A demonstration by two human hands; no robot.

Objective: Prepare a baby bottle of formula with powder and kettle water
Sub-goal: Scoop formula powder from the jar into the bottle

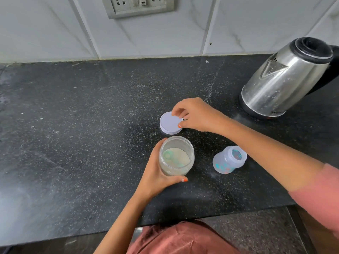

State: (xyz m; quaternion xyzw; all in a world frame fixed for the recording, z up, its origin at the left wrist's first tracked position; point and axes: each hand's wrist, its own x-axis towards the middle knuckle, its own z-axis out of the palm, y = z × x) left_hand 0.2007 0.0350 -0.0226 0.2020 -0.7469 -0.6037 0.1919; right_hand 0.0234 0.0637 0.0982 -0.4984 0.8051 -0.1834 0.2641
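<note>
My left hand (157, 173) grips a clear plastic jar (176, 156) standing open on the black counter (77, 136). Pale formula powder and a green scoop lie inside it. Just behind the jar, my right hand (194, 114) pinches the edge of the jar's white round lid (169, 123), which lies flat on the counter. A small clear baby bottle (228, 159) with teal and orange prints stands open, without a teat, to the right of the jar. The steel electric kettle (288, 79) with a black lid sits on its base at the far right.
A white tiled wall with a socket panel (137, 5) runs behind the counter. The counter's front edge (220, 215) is near my body. Bare counter stretches to the left of the jar.
</note>
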